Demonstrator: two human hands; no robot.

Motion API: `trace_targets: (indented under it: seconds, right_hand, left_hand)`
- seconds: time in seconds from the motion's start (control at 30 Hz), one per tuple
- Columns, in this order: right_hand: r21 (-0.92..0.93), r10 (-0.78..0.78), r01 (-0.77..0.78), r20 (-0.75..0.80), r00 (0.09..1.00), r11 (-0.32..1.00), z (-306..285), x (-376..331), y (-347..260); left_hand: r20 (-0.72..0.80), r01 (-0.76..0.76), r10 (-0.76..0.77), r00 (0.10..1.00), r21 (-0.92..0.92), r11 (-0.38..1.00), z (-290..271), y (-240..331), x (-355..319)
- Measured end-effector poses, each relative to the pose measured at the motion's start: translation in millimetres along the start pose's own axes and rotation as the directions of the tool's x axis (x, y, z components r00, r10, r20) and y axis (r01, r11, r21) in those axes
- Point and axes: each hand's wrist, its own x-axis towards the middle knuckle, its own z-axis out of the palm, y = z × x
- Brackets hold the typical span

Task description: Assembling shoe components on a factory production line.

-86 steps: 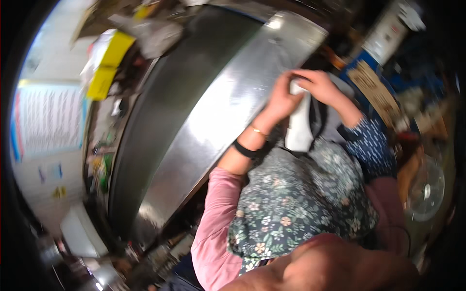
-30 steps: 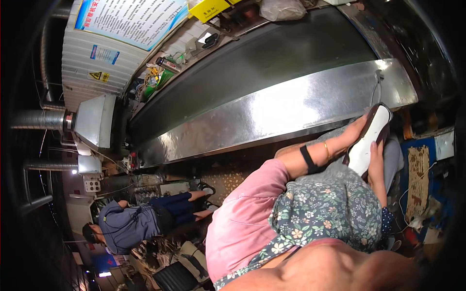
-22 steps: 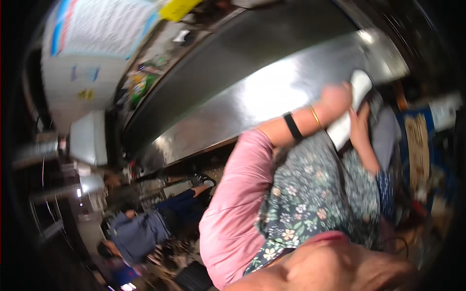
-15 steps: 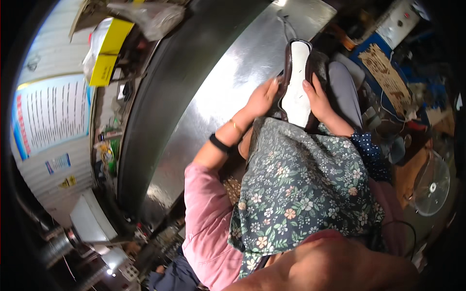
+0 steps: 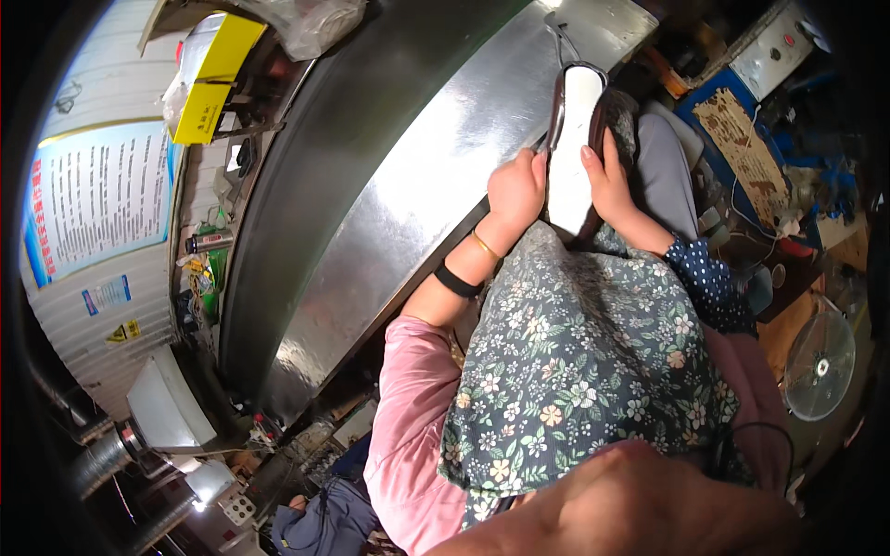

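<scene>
A dark brown shoe upper on a last lies bottom up above my lap, its long white sole side (image 5: pixel 572 139) facing me. My left hand (image 5: pixel 517 188) is closed at its left edge, thumb up and fingers curled; whether it pinches the leather there is hard to see. On the other side my right hand (image 5: pixel 612 188) grips the shoe, thumb on the white surface and the fingers mostly hidden round the dark side. Just past the far end of the shoe lie metal pincers (image 5: pixel 562 39) on the shiny metal table.
The shiny metal table (image 5: pixel 408 176) runs diagonally along my left, beside a dark belt (image 5: pixel 278 222). A shelf with a yellow box (image 5: pixel 204 113) stands farther left. At right are a blue-framed tray (image 5: pixel 742 139) and a fan (image 5: pixel 820 368). A flowered apron (image 5: pixel 575 371) covers my lap.
My left hand has gone from loosely spread fingers beside the shoe to a closed grip at its left edge. The right hand stays on the shoe. The whole view has shifted slightly.
</scene>
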Motion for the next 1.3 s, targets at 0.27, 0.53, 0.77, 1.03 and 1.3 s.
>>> trace_targets:
  seconds: [0.27, 0.53, 0.77, 1.03, 1.3]
  right_hand:
    - [0.195, -0.013, -0.076, 0.419, 0.908, 0.978, 29.5, 25.4, -33.2]
    - [-0.021, 0.041, -0.035, 0.580, 0.814, 0.999, 32.2, 102.9, -31.1]
    - [0.276, -0.147, 0.007, 0.493, 0.858, 0.961, 31.0, 127.5, -114.9]
    - [-0.135, -0.168, 0.221, 0.320, 0.932, 0.966, -45.6, 130.7, -36.4]
    - [-0.169, -0.211, 0.297, 0.398, 0.893, 0.940, -35.1, 131.1, -43.5]
  left_hand:
    - [0.497, 0.472, -0.144, 0.856, -0.863, -0.179, -36.8, 1.6, -31.4]
    - [0.125, 0.273, -0.489, 0.864, -0.930, 0.245, -42.6, -89.5, -78.8]
    - [0.220, 0.272, -0.208, 0.953, -0.923, 0.273, -59.8, -15.4, -65.4]
    - [0.355, 0.320, 0.061, 0.933, -0.894, 0.313, -55.5, -4.5, 33.9]
    - [0.238, 0.222, 0.005, 0.971, -0.914, 0.340, 18.0, -3.0, 91.0]
